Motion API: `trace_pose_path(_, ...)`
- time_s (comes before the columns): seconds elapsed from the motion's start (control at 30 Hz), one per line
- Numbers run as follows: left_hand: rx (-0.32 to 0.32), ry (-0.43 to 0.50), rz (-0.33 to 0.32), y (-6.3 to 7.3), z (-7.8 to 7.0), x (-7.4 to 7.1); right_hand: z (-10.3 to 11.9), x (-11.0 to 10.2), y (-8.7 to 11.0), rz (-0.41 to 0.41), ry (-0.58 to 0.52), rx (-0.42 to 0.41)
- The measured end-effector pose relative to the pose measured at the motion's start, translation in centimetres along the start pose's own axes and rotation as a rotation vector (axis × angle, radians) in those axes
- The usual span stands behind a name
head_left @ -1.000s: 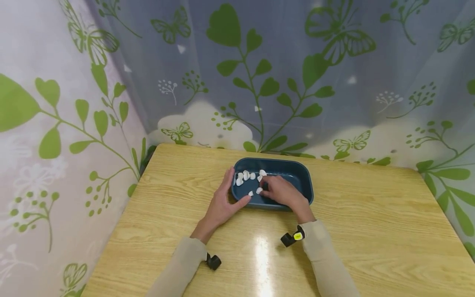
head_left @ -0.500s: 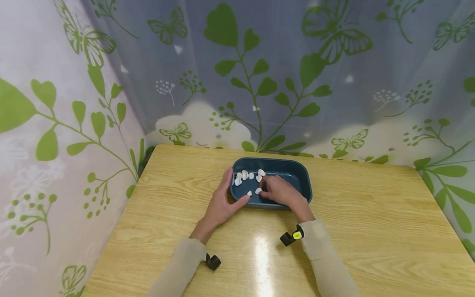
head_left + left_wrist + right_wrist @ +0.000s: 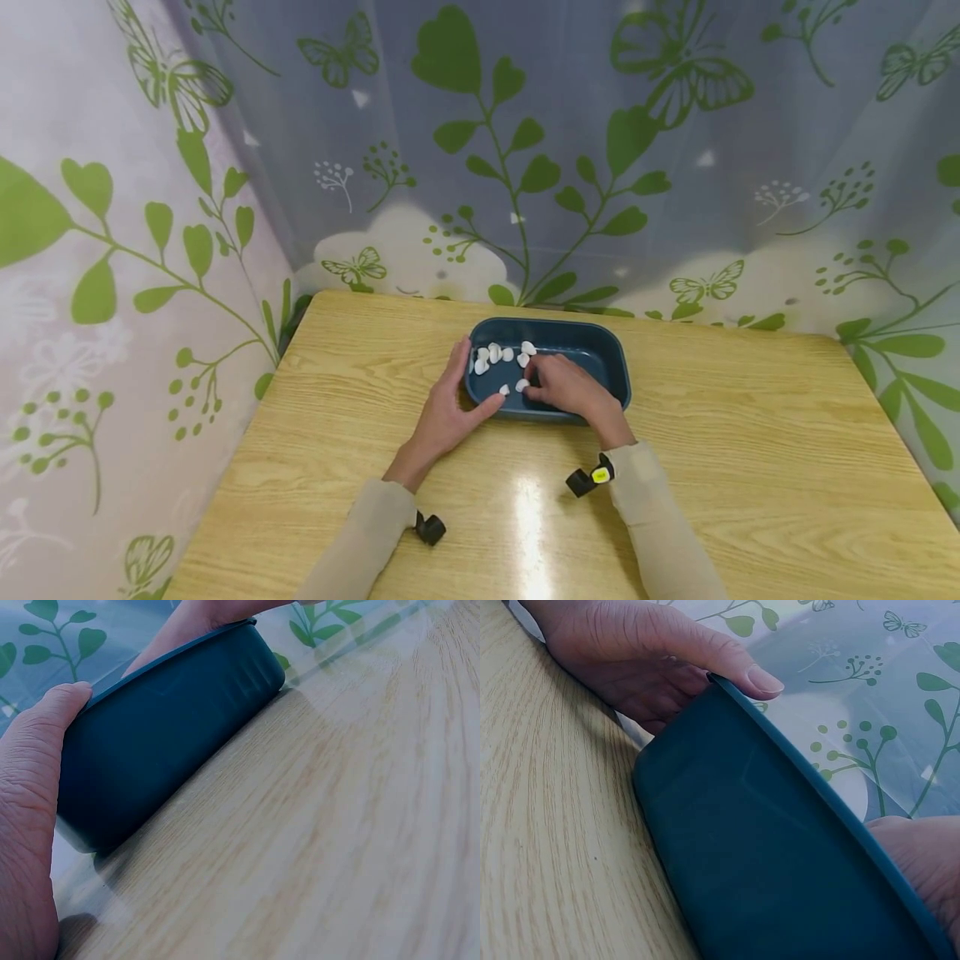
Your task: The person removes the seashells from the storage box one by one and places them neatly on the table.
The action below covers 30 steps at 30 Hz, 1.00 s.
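A dark blue rectangular tub (image 3: 588, 329) stands on the table with several small white pieces (image 3: 495, 353) in it, shell-like in shape. My left hand (image 3: 447, 412) holds its left end, fingers along the outer side and thumb over the near rim. In the right wrist view that thumb (image 3: 754, 675) lies across the rim at the corner. My right hand (image 3: 570, 387) reaches over the near wall into the tub, fingers bent down among the pieces. One white piece (image 3: 522, 385) is right at its thumb and forefinger; I cannot tell whether they pinch it. The tub wall hides those fingertips in the wrist views.
The wood-grain table (image 3: 750, 450) extends on both sides of the tub. Behind it hangs a curtain (image 3: 675, 208) with green leaves and butterflies, and a similar one (image 3: 135, 350) runs along the left. Each wrist wears a small black camera (image 3: 431, 530).
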<state>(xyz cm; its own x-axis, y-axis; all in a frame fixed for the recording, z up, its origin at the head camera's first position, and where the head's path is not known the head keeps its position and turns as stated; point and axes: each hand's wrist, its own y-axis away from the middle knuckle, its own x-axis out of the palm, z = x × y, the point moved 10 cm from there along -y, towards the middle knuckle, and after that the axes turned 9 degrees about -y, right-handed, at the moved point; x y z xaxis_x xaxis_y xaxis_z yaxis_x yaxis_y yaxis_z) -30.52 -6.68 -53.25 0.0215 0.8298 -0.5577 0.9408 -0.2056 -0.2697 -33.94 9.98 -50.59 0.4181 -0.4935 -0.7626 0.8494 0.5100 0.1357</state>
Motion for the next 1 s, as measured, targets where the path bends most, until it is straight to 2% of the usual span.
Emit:
trace_pose_path(0.43, -0.007, -0.007, 0.003, -0.2, -0.1, -0.3, 0.9, -0.9, 0.3, -0.017, 0.009, -0.054)
trace_pose_path(0.77, 0.0, -0.005, 0.011, 0.0, -0.1, 0.0, 1.3, -1.5, 1.4, -0.058, 0.033, -0.013)
trace_pose_path(1.0, -0.001, -0.003, 0.014, 0.0, -0.1, -0.1, 2.4, -1.8, 2.6, -0.077, 0.005, -0.072)
